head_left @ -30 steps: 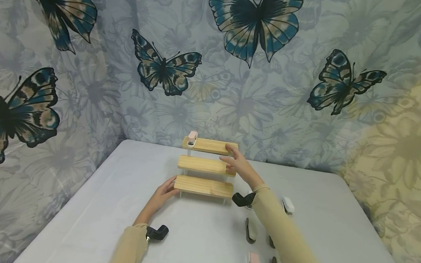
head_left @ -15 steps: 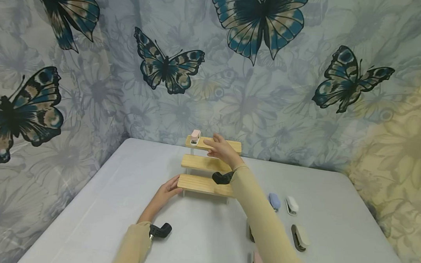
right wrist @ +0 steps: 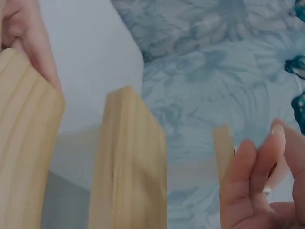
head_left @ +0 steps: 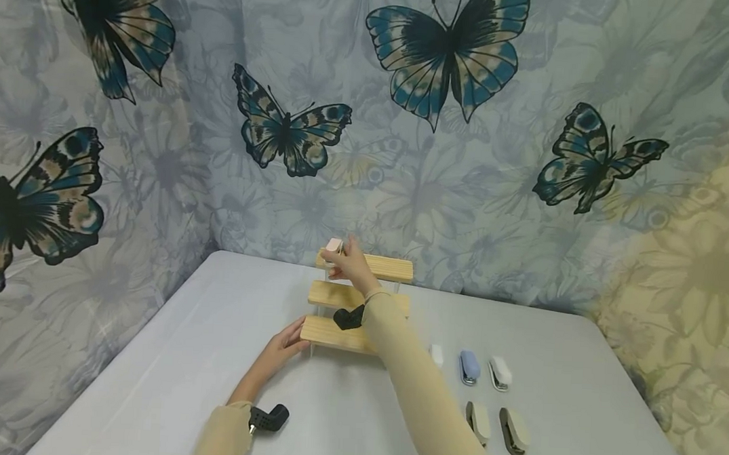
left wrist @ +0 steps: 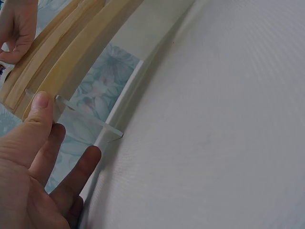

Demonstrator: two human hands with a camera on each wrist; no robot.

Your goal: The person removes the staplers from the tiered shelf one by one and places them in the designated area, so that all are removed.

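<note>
A three-tier wooden shelf (head_left: 329,332) with clear legs stands towards the back of the white table. At its left end my left hand (head_left: 279,354) grips the lowest board; in the left wrist view the thumb (left wrist: 41,101) presses the board's end beside a clear leg (left wrist: 88,115). On the left of the top board is a small pink stapler (head_left: 334,244). My right hand (head_left: 355,264) reaches over the lower boards and pinches this stapler. In the right wrist view curled fingers (right wrist: 240,179) hide most of it.
Right of the shelf lie several staplers: a blue stapler (head_left: 470,366), a white stapler (head_left: 501,373), another white stapler (head_left: 436,355) partly behind my right sleeve, and two beige staplers, one nearer (head_left: 514,431). A butterfly-patterned cloth (head_left: 427,189) hangs behind the table.
My right hand has moved left along the top board, from its right end to the pink stapler, and taken hold of it. The left hand stays at the shelf's left end.
</note>
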